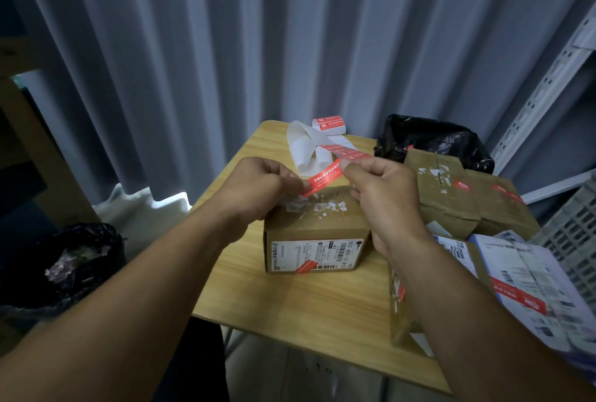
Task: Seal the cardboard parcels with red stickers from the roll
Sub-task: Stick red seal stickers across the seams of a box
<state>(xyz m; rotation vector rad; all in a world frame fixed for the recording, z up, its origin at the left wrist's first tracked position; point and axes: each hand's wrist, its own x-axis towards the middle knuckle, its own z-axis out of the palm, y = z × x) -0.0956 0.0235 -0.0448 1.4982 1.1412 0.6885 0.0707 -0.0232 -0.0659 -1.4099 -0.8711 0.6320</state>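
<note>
Two bare forearms (145, 272) reach in from below; the left hand (258, 185) and the right hand (383, 195) each pinch one end of a long red paper sticker (324, 177), stretched just over the top of the small brown cardboard parcel (316, 233). If one end drops first, it may land crooked or wrinkle, and the torn white label scraps (325, 206) there may weaken the glue. The white sticker roll (329, 125) lies behind; other brown taped parcels (467, 195) crowd the right side.
</note>
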